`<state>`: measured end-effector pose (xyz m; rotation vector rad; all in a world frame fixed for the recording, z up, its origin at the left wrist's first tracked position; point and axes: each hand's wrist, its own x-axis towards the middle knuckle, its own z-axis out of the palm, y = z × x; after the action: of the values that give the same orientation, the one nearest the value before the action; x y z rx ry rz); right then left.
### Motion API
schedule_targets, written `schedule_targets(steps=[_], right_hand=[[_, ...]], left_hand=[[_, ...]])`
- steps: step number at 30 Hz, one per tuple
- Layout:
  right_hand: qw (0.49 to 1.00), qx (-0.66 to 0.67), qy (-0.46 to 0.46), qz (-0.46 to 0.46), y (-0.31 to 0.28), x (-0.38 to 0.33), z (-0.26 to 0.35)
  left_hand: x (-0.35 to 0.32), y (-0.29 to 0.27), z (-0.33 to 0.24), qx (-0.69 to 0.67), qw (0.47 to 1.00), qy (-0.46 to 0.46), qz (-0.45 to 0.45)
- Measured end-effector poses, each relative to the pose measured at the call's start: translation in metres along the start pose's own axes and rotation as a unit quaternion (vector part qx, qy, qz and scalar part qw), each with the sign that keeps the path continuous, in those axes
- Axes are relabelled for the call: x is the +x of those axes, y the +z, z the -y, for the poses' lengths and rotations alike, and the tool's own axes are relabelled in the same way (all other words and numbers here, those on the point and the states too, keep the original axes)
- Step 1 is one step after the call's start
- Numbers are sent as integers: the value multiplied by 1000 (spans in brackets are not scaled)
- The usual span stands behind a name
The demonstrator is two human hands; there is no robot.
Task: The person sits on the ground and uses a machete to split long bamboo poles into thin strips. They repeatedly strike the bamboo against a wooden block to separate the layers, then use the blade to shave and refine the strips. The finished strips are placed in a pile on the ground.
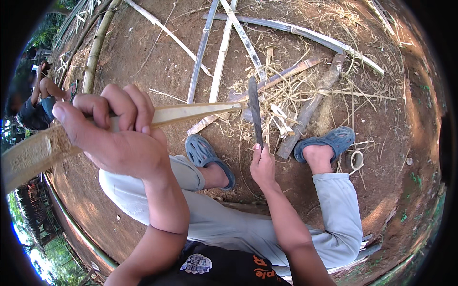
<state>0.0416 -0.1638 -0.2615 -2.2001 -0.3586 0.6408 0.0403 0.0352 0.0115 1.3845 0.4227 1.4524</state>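
My left hand (114,114) is wrapped round a split bamboo strip (191,113), its wide end close at the left and its narrow end reaching out over the ground. In my right hand (263,167) is a dark-bladed knife (254,107), held by its lower end with the blade pointing away from me. The strip's thin tip lies just left of the blade; whether they touch I cannot tell. The knife's handle is hidden in my fingers. Beyond the blade lies a heap of curled bamboo shavings (286,102).
Several bamboo slats (222,62) lie crossed on the bare soil ahead. A thick wooden stick (310,107) rests by my right shoe (329,141), near a short bamboo ring (356,160). Long poles (99,45) lie at the far left, where another person (36,112) sits.
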Motion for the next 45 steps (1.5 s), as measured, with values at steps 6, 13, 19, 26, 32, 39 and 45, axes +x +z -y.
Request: schedule_targets(steps=[6,13,19,26,32,39,45], right_hand=[[996,-57,37,49,2,13,-35],[999,41,24,-25,-18,2,-1],[998,-35,50,15,-12,-2,-28],[996,-71,22,44,-8,-10,-21],[996,-53,41,51,2,-7,-23],[996,-62,38,47,-5,-6,-12],[998,-51,32,17,0,0,-23]], left_hand=[[12,3,-1,-22,999,-35,6],[7,-13,-4,-13,999,-41,-28],[-11,-26,-26,-67,997,-39,20],[-23,-19,-35,-98,993,-45,50],[-32,-11,-31,-82,993,-70,41],[-29,-16,-35,-109,982,-129,77],[-41,-20,-44,-117,984,-43,125]])
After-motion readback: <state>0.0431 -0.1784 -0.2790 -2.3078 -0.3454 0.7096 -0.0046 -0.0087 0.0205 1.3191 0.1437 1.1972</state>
